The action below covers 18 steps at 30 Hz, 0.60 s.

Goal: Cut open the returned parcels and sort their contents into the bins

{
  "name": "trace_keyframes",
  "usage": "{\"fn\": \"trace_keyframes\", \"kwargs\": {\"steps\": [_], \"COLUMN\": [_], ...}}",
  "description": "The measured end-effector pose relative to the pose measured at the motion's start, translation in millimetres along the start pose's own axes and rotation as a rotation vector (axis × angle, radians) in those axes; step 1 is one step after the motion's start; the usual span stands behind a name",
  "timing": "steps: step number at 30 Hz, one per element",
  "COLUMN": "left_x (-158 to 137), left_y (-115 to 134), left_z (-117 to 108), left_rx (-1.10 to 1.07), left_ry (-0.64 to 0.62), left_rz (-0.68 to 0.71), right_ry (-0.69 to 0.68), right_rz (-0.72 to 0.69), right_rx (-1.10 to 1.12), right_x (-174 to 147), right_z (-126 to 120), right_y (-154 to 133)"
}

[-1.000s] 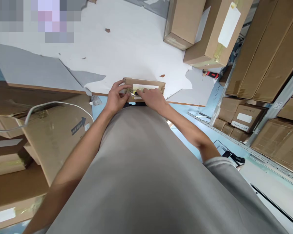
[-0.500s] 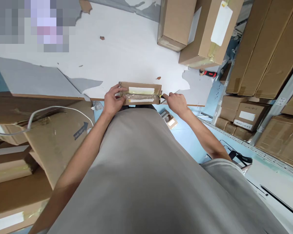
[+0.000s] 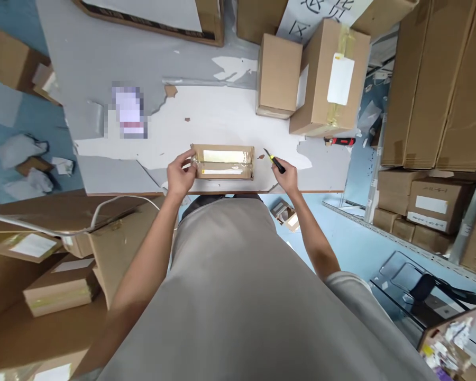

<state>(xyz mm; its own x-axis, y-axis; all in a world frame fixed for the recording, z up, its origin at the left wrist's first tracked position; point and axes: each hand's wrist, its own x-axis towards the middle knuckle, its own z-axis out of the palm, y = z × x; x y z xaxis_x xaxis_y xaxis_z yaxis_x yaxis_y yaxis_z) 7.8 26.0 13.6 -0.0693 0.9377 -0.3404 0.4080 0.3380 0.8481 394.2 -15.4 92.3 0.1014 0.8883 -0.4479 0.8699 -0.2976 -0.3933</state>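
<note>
A small cardboard box (image 3: 223, 162) with tape and white labels lies flat near the front edge of the table (image 3: 206, 108). My left hand (image 3: 181, 172) grips its left end, fingers at the upper corner and thumb lower down. In my right hand (image 3: 286, 174) is a black and yellow utility knife (image 3: 276, 163), its tip pointing up and left. The knife is apart from the box, a short way beyond its right end. A brown scrap (image 3: 261, 156) lies between them.
Two taller cartons (image 3: 280, 74) (image 3: 328, 79) stand at the back right, with a red and black tool (image 3: 341, 141) in front. Shelving with stacked boxes (image 3: 432, 84) is on the right. A big open carton (image 3: 130, 254) with a white cable (image 3: 97, 211) sits at the left.
The view has shifted to show more of the table's far side. My right hand has drawn the knife away from the box's right end. The left hand stays on the box.
</note>
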Motion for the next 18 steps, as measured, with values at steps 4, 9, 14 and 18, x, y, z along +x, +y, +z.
{"fn": "trace_keyframes", "kwargs": {"steps": [4,9,14,18], "left_x": [-14.6,-30.0,-32.3,-36.0], "left_y": [15.6,26.3,26.7,23.8], "left_z": [11.5,12.0,9.4,14.1], "left_rx": [0.012,0.118,0.212,0.171], "left_ry": [-0.005,0.011,-0.043,-0.026], "left_rz": [0.039,0.122,0.189,0.201], "right_ry": [0.049,0.11,-0.067,-0.195], "right_rz": [0.269,0.015,-0.44,-0.526], "right_rx": [-0.072,-0.07,-0.217,-0.406], "right_x": [25.5,20.4,12.6,17.7], "right_z": [16.5,19.9,23.1,23.9], "right_y": [25.7,-3.1,-63.8,-83.1]}}
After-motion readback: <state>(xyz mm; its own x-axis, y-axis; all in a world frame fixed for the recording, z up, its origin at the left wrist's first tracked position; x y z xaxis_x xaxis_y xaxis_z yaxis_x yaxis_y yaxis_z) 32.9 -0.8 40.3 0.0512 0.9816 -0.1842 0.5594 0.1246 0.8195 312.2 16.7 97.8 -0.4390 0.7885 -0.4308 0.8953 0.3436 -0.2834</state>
